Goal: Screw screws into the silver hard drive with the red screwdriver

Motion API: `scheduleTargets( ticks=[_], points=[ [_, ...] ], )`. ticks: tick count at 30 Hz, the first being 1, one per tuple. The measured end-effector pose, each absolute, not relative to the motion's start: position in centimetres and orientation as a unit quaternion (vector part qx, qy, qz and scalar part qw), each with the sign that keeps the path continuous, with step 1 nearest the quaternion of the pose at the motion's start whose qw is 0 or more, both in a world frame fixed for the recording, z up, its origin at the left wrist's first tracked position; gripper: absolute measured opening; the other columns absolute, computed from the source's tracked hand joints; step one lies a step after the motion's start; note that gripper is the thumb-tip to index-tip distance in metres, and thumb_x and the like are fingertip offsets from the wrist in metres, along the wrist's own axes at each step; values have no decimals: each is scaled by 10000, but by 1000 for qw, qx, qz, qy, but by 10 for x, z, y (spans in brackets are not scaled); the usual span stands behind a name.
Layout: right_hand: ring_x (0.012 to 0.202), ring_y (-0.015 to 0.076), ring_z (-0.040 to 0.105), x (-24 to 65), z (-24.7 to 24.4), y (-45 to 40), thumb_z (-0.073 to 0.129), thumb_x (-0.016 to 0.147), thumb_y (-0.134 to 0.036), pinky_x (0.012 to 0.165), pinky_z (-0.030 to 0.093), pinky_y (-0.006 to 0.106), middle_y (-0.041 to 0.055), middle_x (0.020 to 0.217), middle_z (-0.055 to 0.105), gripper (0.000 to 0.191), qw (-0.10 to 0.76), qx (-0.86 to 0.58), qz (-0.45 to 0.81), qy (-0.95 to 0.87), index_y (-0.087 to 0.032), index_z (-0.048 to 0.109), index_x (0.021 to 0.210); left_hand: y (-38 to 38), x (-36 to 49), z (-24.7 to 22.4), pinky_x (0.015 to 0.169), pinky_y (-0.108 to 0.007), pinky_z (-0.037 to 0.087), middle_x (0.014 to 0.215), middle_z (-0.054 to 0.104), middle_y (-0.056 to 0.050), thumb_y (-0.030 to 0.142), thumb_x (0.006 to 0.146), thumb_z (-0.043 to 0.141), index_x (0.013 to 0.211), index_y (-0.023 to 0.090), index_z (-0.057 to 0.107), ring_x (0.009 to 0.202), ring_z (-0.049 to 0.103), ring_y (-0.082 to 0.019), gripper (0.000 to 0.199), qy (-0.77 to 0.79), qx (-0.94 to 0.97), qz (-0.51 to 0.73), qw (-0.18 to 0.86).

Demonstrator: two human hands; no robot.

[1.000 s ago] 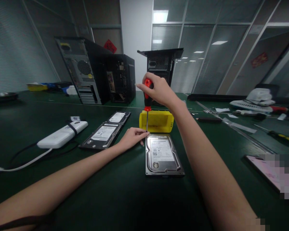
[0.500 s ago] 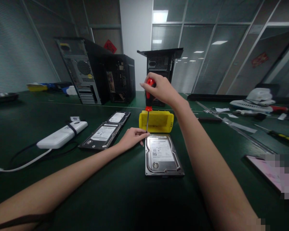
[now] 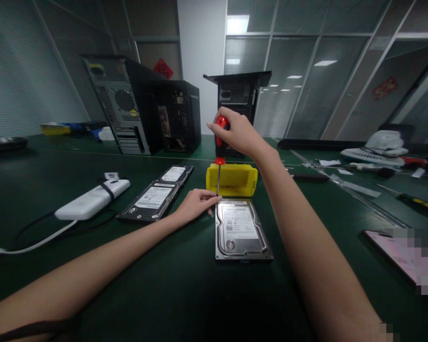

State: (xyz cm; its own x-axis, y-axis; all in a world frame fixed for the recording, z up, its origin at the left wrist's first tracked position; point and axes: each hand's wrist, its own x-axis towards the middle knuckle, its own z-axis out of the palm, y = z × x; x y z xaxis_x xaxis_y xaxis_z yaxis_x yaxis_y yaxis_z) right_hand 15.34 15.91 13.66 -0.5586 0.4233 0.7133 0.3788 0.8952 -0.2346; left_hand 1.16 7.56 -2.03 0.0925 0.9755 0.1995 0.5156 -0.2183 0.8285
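A silver hard drive [image 3: 239, 228] with a white label lies flat on the green table. My left hand [image 3: 197, 205] is closed at its far left corner, fingertips on the corner beside the screwdriver tip. Above it, my right hand [image 3: 233, 127] grips the red and black handle of a screwdriver [image 3: 220, 154], which stands nearly upright with its shaft down to that corner. What the tip touches is hidden. Directly behind the drive is a yellow plastic box [image 3: 251, 181]. Two more hard drives, a nearer one [image 3: 151, 197] and a farther one [image 3: 174, 174], lie to the left.
A white power strip [image 3: 89, 202] with cables lies at the left. Computer cases [image 3: 142, 104] stand at the back left, another [image 3: 235, 92] behind my right hand. On the right are a phone [image 3: 388, 251], a yellow and black screwdriver [image 3: 419, 203], metal strips and a white keyboard [image 3: 371, 154].
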Motion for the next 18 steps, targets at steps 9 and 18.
scheduleTargets(
  ticks=[9,18],
  points=[
    [693,170,535,156,138,161,419,894,-308,704,480,374,50,769,572,226,399,-244,64,-881,-163,581,955,76,11,-22,558,-225,441,817,731,-68,448,810,629,965,117,718,543,638,-134,376,559,667,393,296],
    [691,169,568,158,139,164,418,908,-292,769,486,388,54,787,599,249,385,-244,70,-887,-133,575,1017,79,11,-20,452,-248,365,976,727,-177,654,901,259,880,64,725,461,617,-129,752,558,615,439,343]
  ],
)
